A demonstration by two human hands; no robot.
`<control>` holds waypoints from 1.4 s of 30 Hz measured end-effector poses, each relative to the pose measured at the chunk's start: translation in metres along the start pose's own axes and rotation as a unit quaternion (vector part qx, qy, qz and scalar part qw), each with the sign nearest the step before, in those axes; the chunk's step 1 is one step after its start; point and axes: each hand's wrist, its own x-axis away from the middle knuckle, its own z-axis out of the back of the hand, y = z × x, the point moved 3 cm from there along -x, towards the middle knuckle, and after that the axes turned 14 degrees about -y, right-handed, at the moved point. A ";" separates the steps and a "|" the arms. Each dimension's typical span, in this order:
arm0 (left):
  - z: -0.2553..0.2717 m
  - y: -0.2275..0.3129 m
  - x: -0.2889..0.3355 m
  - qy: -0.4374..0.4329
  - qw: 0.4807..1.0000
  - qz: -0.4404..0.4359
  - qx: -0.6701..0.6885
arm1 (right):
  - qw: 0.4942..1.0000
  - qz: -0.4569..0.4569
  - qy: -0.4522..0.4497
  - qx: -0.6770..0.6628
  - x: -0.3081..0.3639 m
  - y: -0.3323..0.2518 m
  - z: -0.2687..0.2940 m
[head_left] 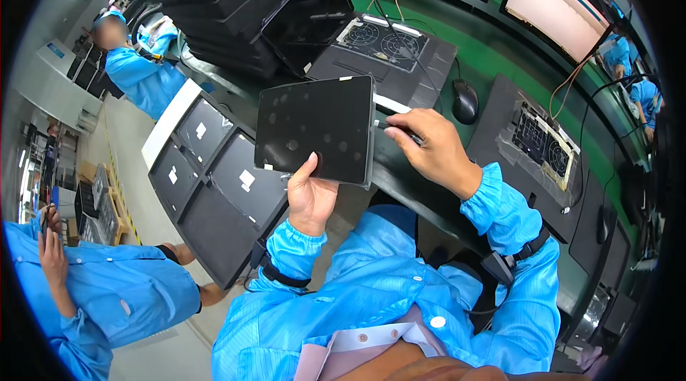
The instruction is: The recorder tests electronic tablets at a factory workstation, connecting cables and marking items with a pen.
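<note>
Your left grip (312, 200) held a black tablet (314, 124).
Your right grip (437, 147) pinched a dark connector (383, 124); a mouse (465, 102) lay beyond that grip.

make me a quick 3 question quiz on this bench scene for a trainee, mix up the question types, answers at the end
1. Which hand grips the lower edge of the black-screened tablet?
2. True or false: the black mouse lies to the right of the tablet.
3. The right hand is:
a) resting on the mouse
b) pinching a small dark item at the tablet's right edge
c) flat beneath the tablet

Key:
1. The left hand
2. True
3. b
</note>
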 end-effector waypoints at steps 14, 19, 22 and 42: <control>-0.001 -0.006 0.002 0.014 1.000 -0.001 -0.012 | 0.999 0.022 -0.032 -0.013 0.004 0.000 0.001; -0.009 -0.011 -0.002 0.002 1.000 0.014 -0.014 | 0.999 0.014 -0.048 -0.011 0.001 0.000 0.008; -0.007 -0.011 -0.004 -0.008 0.999 0.033 -0.022 | 0.998 0.029 -0.055 0.021 0.001 -0.003 0.013; -0.012 -0.059 -0.213 -0.043 0.969 0.242 -0.035 | 0.951 0.031 0.020 0.306 -0.022 0.073 0.024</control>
